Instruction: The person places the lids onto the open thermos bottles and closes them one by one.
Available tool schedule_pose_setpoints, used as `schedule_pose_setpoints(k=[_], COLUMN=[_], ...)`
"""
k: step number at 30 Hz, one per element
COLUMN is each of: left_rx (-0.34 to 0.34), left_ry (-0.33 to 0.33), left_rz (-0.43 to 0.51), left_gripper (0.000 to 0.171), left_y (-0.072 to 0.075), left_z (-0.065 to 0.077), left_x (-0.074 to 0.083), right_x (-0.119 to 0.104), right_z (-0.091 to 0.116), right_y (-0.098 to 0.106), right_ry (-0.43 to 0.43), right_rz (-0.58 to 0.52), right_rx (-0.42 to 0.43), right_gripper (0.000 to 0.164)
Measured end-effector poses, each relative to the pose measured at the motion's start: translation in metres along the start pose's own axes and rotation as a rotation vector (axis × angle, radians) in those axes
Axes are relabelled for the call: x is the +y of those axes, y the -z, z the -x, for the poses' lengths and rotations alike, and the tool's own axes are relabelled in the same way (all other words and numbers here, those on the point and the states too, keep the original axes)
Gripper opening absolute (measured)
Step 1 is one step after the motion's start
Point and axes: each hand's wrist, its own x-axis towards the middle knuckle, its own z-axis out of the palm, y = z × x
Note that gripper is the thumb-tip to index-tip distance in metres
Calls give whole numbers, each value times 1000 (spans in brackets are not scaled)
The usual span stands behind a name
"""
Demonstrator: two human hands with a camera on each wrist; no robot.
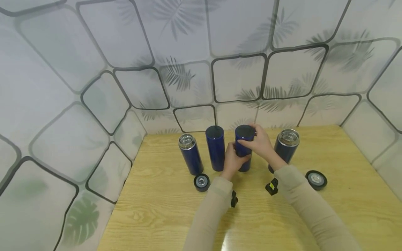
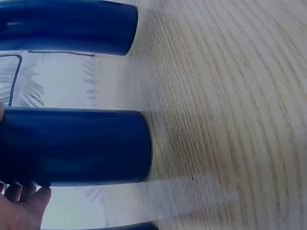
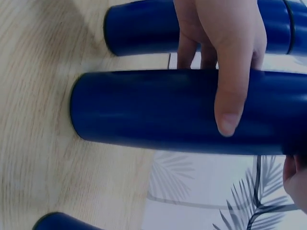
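Note:
Both hands are on a dark blue thermos bottle [image 1: 244,152] with a black top, upright on the wooden table. My left hand [image 1: 232,161] grips its body, thumb across the front; the right wrist view shows this left hand [image 3: 230,38] round the blue wall. Higher up, my right hand [image 1: 260,142] holds the top end between thumb and fingers; only part of that right hand [image 3: 297,184] shows in the right wrist view. Just left stands a second blue bottle [image 1: 215,153], also black-topped.
Uncapped blue bottles with bare steel necks stand at far left [image 1: 192,157] and right [image 1: 285,150]. One round black lid [image 1: 201,182] lies before the left bottle, another lid [image 1: 316,180] right of the right one. A patterned wall covering [image 1: 194,83] rises behind the table [image 1: 150,209].

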Motion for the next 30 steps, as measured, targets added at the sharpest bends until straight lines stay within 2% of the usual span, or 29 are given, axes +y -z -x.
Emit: schedule_pose_setpoints(k=[4, 6, 13, 17, 30], left_rx=[19, 23, 21, 31, 74], left_ry=[-7, -10, 6, 9, -40], left_rz=[8, 8, 12, 5, -25], left_gripper=[58, 58, 58, 58, 56], left_y=[0, 1, 0, -2, -7], left_z=[0, 0, 1, 2, 4], left_x=[1, 2, 2, 1, 0], right_x=[-2, -2, 1, 2, 0], right_z=[1, 1, -1, 0, 9], right_y=[-5, -5, 3, 5, -6], right_ry=[19, 18, -23, -38, 2], right_rz=[-2, -5, -21, -32, -1], right_rx=[65, 62, -76, -106, 68], right_gripper=[75, 76, 83, 85, 81])
